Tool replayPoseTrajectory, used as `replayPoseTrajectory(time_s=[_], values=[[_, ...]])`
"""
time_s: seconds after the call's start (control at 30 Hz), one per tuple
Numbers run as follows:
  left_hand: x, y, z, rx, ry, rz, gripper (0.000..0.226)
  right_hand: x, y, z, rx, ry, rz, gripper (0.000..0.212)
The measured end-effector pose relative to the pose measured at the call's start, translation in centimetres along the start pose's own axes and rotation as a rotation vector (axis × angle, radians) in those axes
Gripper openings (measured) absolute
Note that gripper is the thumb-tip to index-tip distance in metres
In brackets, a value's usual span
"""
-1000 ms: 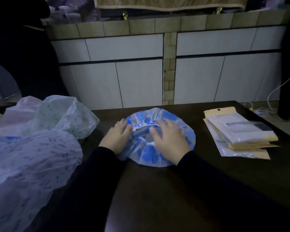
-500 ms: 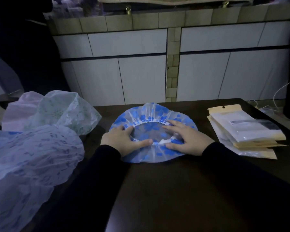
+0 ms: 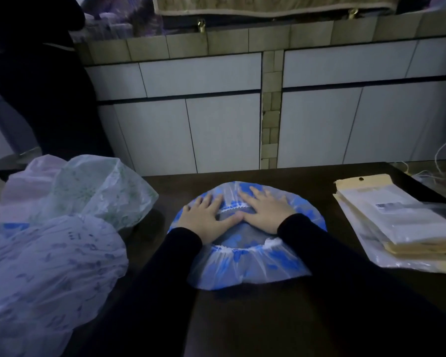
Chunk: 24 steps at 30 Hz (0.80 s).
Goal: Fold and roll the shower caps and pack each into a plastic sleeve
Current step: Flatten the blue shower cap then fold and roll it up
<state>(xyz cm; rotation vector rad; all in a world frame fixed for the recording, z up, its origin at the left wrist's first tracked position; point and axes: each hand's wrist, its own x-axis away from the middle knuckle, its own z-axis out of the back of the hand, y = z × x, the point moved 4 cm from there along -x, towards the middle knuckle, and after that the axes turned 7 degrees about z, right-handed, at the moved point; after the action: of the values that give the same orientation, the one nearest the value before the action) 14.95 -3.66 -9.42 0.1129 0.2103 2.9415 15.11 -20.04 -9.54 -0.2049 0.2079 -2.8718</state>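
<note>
While pressing flat on a dark table (image 3: 268, 318), left hand (image 3: 206, 219) and right hand (image 3: 265, 215) both spread, fingers straight, grasping nothing. Under the palms and fingers: blue-spotted shower cap (image 3: 245, 266), white elastic rim showing between and behind the thumbs. Left of the fingers, loose caps (image 3: 49, 253); right of them, stacked plastic sleeves (image 3: 402, 222).

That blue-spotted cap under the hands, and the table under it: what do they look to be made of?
The blue-spotted cap looks like thin, see-through plastic film, slightly glossy: it wrinkles finely, and a white gathered band, probably elastic, rims its opening. The table looks like dark wood or wood veneer with a smooth, dull sheen; the dim light leaves that open.
</note>
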Motion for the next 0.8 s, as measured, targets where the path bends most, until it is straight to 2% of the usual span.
replayPoseTrajectory(time_s=[0.1, 0.17, 0.27, 0.33, 0.4, 0.5, 0.57, 0.7, 0.8], values=[[-0.2, -0.6, 0.4, 0.02, -0.024, 0.074, 0.093, -0.2, 1.3, 0.4, 0.004, -0.019, 0.002, 0.08], [-0.1, -0.5, 0.3, 0.004, -0.038, 0.094, 0.088, 0.2, 1.6, 0.7, -0.072, 0.027, 0.041, 0.072], [0.6, -0.4, 0.7, 0.03, -0.03, 0.112, 0.074, 1.5, 0.9, 1.8, -0.178, 0.203, 0.086, 0.054], [1.6, -0.5, 1.9, 0.145, -0.011, 0.148, 0.075, 2.7, -0.4, 2.7, -0.108, 0.34, 0.091, 0.046], [2.9, -0.4, 3.1, 0.213, 0.038, 0.131, 0.077, 4.3, -1.4, 3.0, -0.001, 0.408, -0.029, 0.047], [5.2, -0.5, 2.6, 0.177, -0.055, 0.136, 0.1, 6.8, -1.7, 0.7, 0.004, 0.256, -0.231, 0.075], [5.8, -0.9, 0.9, 0.075, -0.137, 0.193, 0.112, 8.0, -1.7, -1.2, -0.03, 0.13, -0.229, 0.087], [5.4, -1.4, 0.0, 0.077, -0.079, 0.33, 0.108, 7.2, -0.7, -1.6, -0.017, 0.051, -0.122, 0.081], [5.4, -1.2, 0.7, 0.182, 0.007, 0.249, 0.086, 7.0, -0.2, 0.1, 0.022, 0.16, 0.018, 0.072]])
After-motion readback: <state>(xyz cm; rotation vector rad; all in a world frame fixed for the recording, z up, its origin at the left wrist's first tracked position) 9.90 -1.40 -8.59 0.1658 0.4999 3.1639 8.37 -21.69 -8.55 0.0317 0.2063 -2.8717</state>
